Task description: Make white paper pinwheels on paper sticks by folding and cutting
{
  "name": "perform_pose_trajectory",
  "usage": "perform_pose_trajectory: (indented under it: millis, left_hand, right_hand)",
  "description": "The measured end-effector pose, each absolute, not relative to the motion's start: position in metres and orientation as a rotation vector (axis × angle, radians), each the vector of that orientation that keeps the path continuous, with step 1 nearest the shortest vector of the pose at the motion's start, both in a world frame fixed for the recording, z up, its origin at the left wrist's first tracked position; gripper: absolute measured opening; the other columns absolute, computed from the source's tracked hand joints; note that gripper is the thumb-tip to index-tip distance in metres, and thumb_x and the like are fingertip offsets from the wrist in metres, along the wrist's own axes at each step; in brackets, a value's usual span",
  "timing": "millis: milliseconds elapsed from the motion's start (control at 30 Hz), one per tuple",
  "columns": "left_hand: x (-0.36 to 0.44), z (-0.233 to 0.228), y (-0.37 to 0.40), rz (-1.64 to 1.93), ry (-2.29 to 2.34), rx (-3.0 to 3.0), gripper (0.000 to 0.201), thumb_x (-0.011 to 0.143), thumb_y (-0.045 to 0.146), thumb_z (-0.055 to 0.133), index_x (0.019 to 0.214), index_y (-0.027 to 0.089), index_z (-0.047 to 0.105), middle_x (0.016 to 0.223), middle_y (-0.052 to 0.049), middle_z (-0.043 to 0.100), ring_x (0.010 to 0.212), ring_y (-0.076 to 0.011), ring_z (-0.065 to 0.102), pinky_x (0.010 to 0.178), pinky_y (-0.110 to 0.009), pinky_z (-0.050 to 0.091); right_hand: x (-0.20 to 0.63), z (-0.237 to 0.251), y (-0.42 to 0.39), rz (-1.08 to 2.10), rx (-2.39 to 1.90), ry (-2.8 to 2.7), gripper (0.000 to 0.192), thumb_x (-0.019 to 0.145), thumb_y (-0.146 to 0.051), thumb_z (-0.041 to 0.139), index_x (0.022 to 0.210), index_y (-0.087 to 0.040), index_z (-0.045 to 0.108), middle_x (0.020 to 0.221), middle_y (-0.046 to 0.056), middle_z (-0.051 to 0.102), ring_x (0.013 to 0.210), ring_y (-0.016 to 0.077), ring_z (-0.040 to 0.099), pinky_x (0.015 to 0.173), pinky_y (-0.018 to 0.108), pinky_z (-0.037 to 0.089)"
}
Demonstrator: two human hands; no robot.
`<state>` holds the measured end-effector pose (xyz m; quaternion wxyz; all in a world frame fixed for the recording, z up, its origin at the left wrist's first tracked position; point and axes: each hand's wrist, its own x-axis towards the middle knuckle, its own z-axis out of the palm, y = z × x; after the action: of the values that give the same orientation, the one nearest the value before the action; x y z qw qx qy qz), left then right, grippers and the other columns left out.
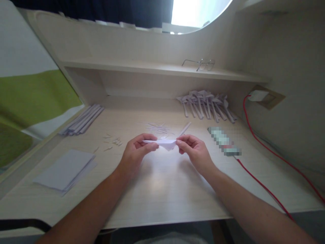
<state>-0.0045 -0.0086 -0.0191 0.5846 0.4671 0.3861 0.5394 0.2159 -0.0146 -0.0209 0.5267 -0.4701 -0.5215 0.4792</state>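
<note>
A folded piece of white paper (167,144) is held above the desk, stretched between both hands. My left hand (141,147) pinches its left end between thumb and fingers. At the right end, my right hand (191,146) grips it the same way. The paper's lower part hangs to a blunt point between the hands. Just behind it on the desk lie a heap of thin paper strips (159,128) and a single rolled paper stick (185,128), whose near end is hidden by the right hand and paper.
White paper sheets (66,169) and small pale pieces (115,141) lie left. Behind them is a stack of paper sticks (82,120). Several paper sticks with folded heads (205,101) rest back right, near a phone (223,140) with a red cable (264,188). Glasses (200,64) sit on the shelf (152,69).
</note>
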Motion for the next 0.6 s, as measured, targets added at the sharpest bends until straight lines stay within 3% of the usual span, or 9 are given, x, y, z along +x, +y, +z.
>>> perform_pose_trajectory:
  millis: [100, 167, 267, 367, 600]
  left_hand:
    - [-0.0030, -0.0163, -0.0093, 1.255, 0.910, 1.089, 0.027, 0.068, 0.029, 0.087, 0.090, 0.017, 0.077, 0.075, -0.003, 0.075, 0.072, -0.0158, 0.066, 0.073, -0.026, 0.049]
    - [-0.0021, -0.0157, -0.0095, 1.247, 0.910, 1.100, 0.025, 0.068, 0.030, 0.087, 0.087, 0.017, 0.077, 0.073, -0.003, 0.074, 0.071, -0.0162, 0.066, 0.073, -0.027, 0.050]
    - [-0.0022, -0.0175, -0.0092, 1.212, 0.882, 1.126, 0.021, 0.071, 0.030, 0.086, 0.085, 0.018, 0.077, 0.075, -0.004, 0.074, 0.074, -0.0174, 0.066, 0.076, -0.030, 0.051]
    - [-0.0033, -0.0207, -0.0091, 1.159, 0.834, 1.143, 0.023, 0.071, 0.031, 0.086, 0.089, 0.018, 0.078, 0.078, -0.004, 0.074, 0.076, -0.0177, 0.066, 0.076, -0.030, 0.051]
    - [-0.0016, -0.0249, -0.0094, 1.104, 0.837, 1.116, 0.029, 0.070, 0.030, 0.087, 0.093, 0.018, 0.077, 0.082, -0.004, 0.075, 0.076, -0.0183, 0.067, 0.075, -0.029, 0.051]
  right_hand:
    - [0.2162, -0.0206, -0.0166, 1.036, -1.189, -1.347, 0.027, 0.079, -0.044, 0.081, 0.089, -0.020, 0.074, 0.059, -0.007, 0.046, 0.055, 0.0123, 0.041, 0.055, 0.028, 0.033]
    - [0.2165, -0.0202, -0.0181, 0.915, -1.231, -1.434, 0.023, 0.079, -0.042, 0.082, 0.089, -0.022, 0.076, 0.062, -0.006, 0.043, 0.057, 0.0129, 0.039, 0.056, 0.029, 0.032]
    - [0.2165, -0.0192, -0.0203, 0.755, -1.237, -1.556, 0.018, 0.079, -0.038, 0.083, 0.091, -0.025, 0.079, 0.082, 0.001, 0.058, 0.075, 0.0171, 0.055, 0.068, 0.030, 0.043]
    - [0.2159, -0.0189, -0.0217, 0.799, -1.201, -1.655, 0.014, 0.084, -0.036, 0.078, 0.093, -0.026, 0.080, 0.097, 0.004, 0.071, 0.093, 0.0218, 0.064, 0.079, 0.033, 0.048]
    - [0.2147, -0.0203, -0.0242, 0.948, -1.282, -1.711, 0.019, 0.087, -0.036, 0.070, 0.081, -0.020, 0.079, 0.073, 0.001, 0.073, 0.069, 0.0200, 0.063, 0.063, 0.030, 0.045]
